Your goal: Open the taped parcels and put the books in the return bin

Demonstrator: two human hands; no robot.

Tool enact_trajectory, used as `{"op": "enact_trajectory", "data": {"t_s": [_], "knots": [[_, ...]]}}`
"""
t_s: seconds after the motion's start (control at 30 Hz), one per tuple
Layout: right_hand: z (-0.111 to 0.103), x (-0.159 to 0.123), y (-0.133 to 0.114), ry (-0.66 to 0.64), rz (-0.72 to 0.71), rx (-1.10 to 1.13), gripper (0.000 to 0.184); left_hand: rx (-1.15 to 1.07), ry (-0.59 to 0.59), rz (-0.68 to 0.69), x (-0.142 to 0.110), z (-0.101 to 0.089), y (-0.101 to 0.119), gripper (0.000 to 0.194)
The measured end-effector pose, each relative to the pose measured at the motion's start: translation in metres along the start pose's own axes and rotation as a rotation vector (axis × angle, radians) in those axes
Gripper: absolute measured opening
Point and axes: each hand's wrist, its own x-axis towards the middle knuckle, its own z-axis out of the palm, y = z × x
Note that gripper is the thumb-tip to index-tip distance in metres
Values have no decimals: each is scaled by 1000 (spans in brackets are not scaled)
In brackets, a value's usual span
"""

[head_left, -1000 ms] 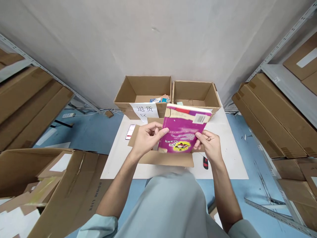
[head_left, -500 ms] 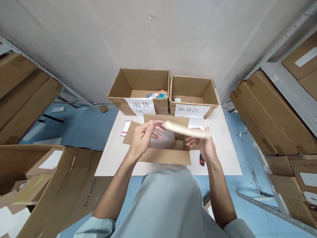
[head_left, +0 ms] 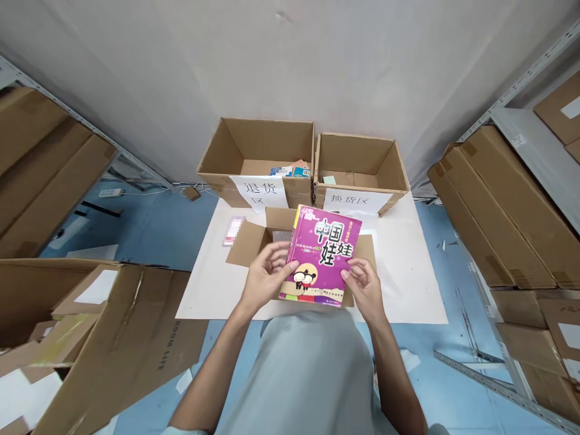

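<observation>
A purple book [head_left: 321, 257] with Chinese lettering and two cartoon figures on its cover faces me, held up in both hands. My left hand [head_left: 269, 269] grips its left edge, thumb on the cover. On the opposite edge my right hand [head_left: 362, 284] is closed, its thumb pressing the lower right of the cover. Right behind and below the book stands an opened cardboard box [head_left: 244, 243] with its flaps spread; the book hides most of its inside.
Two open cartons with handwritten paper signs, a left carton [head_left: 217, 184] and a right carton [head_left: 396, 192], stand at the back of the white table [head_left: 203, 296]. Books [head_left: 292, 171] lie in the left one. A big carton [head_left: 131, 326] and shelf boxes [head_left: 507, 205] flank the table.
The book has turned from edge-on to cover facing me and come lower and nearer. My left hand now grips its left edge; the book covers the inside of the opened box.
</observation>
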Motion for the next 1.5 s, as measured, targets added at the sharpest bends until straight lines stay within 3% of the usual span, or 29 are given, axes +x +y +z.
{"op": "enact_trajectory", "data": {"t_s": [0.23, 0.4, 0.47, 0.57, 0.7, 0.73, 0.8, 0.87, 0.93, 1.03, 1.13, 1.23, 1.37, 1.43, 1.5], "knots": [[19, -10, 21, -84, 161, 104, 62, -33, -49, -164, -26, -21, -31, 71], [28, 25, 14, -141, 114, 52, 63, -34, -105, -152, -23, -43, -30, 89], [37, 60, -2, -179, 49, 39, 63, 9, -93, -100, 0, -53, -18, 90], [63, 136, -46, -194, -98, 34, 64, 139, -15, 49, 67, -70, 17, 94], [99, 245, -116, -139, -284, 42, 57, 359, 299, 281, 174, -85, 84, 86], [101, 265, -127, -110, -304, 19, 52, 432, 366, 324, 192, -86, 97, 88], [89, 292, -135, -79, -304, -28, 43, 524, 372, 370, 210, -86, 112, 82], [56, 301, -120, -70, -332, -71, 39, 555, 298, 422, 203, -82, 108, 70], [9, 295, -87, -33, -325, -134, 38, 587, 219, 451, 178, -77, 88, 60], [-65, 269, -24, 90, -78, -458, 36, 620, 147, 373, 138, -65, 47, 57], [-116, 238, 39, 169, 201, -738, 40, 638, 77, 274, 115, -47, 11, 57], [-140, 206, 95, 199, 378, -816, 60, 645, -19, 203, 109, -25, -13, 57], [-150, 159, 155, 147, 585, -962, 94, 649, -77, 170, 106, 5, -29, 61], [-151, 135, 177, 81, 646, -1049, 92, 660, -95, 165, 102, 16, -32, 61], [-152, 115, 192, 48, 652, -1090, 74, 674, -113, 157, 98, 25, -33, 58]]}}
